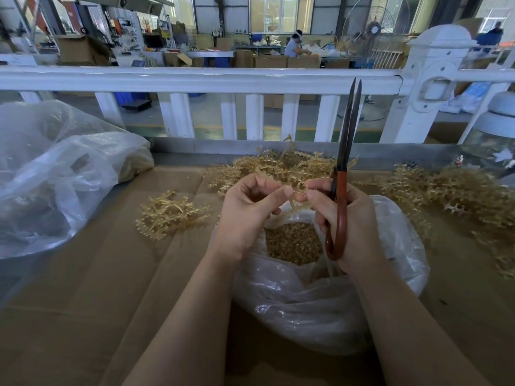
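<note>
Okay, step in hand: stripping small parts off a tan plastic sprig (298,188) into the bag (362,307). The sprig sits between both hands, right above the bag mouth, near the middle of the table (83,316). Left hand (245,215) grip: thumb and forefinger pinched on the sprig's left end. Right hand (354,227) grip: fingertips pinched on the other end, with the lower fingers curled round the handle of the scissors (347,140). The blades point up, almost together, well clear of the work. The bag holds a layer of cut bits (292,242). My take on doing it well: hold the sprig over the opening so whatever comes off drops straight in, not onto the cardboard. Hold close to the joint being snapped or cut, since a long free end will likely flex and flick bits away. If the scissors are needed, turn the blades down before opening them, with left fingertips back from the cut line. Risk: the parked tips stand upright near the face, so a steady wrist matters. Feed stock is in reach: piles at the far edge (278,162), left of the bag (170,215) and toward the right edge (451,190). A second bag (55,168) sits at the left edge.
</note>
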Demonstrator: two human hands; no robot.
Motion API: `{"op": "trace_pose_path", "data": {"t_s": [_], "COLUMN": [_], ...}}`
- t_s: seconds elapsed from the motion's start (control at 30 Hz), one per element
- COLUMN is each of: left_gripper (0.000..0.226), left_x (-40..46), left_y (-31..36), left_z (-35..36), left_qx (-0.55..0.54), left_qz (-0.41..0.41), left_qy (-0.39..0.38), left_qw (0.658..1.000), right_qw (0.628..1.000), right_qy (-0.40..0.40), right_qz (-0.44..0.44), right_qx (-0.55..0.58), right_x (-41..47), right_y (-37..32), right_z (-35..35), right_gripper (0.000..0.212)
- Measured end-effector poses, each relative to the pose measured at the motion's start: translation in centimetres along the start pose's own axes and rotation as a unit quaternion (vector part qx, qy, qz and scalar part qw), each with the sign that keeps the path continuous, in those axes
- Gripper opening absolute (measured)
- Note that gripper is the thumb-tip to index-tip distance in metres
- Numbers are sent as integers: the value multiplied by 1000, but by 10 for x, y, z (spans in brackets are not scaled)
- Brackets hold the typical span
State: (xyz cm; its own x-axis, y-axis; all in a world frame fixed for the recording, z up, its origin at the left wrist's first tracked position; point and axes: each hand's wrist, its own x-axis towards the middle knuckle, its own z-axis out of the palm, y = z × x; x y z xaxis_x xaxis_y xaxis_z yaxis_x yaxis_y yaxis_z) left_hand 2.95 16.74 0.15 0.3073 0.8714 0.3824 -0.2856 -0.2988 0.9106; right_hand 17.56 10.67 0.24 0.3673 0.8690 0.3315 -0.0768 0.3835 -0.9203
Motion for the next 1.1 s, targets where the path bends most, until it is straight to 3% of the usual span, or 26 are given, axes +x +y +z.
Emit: {"op": "trace_pose_path", "data": {"t_s": [0.13, 0.27, 0.4, 0.47, 0.5, 0.53, 0.57, 0.63, 0.7, 0.77, 0.83, 0.9, 1.0, 1.1], "left_gripper": [34, 51, 24, 15, 14, 13, 12, 15, 23, 27, 28, 28, 29, 29], "left_x": [-2, -4, 1, 3, 3, 2, 1, 1, 3, 7, 10, 10, 10, 10], "left_y": [-1, 0, -7, -10, -10, -9, -8, -7, -4, 2, 5, 6, 6, 8], "left_z": [2, 1, -5, -4, -3, -2, -2, -2, -8, -14, -16, -18, -21, -20], "left_qx": [66, 167, 422, 498, 519, 520, 492, 321, 102, -121, -315, -426, -466, -428], "left_qz": [11, 101, 271, 309, 298, 259, 190, 17, -82, -126, -140, -137, -136, -152], "left_qy": [58, 72, 69, 74, 80, 89, 99, 129, 169, 171, 154, 150, 156, 163], "left_qw": [996, 978, 862, 807, 797, 809, 844, 938, 977, 970, 926, 882, 860, 876], "right_qw": [1000, 999, 999, 999, 999, 999, 999, 999, 999, 998, 998, 997, 991, 970], "right_qy": [-3, -2, 9, 22, 28, 31, 32, 30, 21, 22, 29, 35, 31, 19], "right_qz": [-5, -18, -26, -29, -32, -35, -36, -42, -45, -45, -41, -33, -2, 23], "right_qx": [12, 28, 38, 35, 30, 23, 13, -9, -21, -31, -45, -68, -133, -241], "right_x": [0, -1, -1, 0, 1, 1, 1, 1, 1, 2, 2, 3, 4, 4], "right_y": [1, -1, -2, 0, 0, 1, 2, 3, 4, 4, 5, 6, 10, 15], "right_z": [-1, -1, -1, -1, -1, -1, -2, -3, -4, -4, -3, -1, -1, -3], "right_gripper": [12, 13, 12, 7, 9, 17, 24, 26, 15, 16, 24, 18, 10, 18]}}
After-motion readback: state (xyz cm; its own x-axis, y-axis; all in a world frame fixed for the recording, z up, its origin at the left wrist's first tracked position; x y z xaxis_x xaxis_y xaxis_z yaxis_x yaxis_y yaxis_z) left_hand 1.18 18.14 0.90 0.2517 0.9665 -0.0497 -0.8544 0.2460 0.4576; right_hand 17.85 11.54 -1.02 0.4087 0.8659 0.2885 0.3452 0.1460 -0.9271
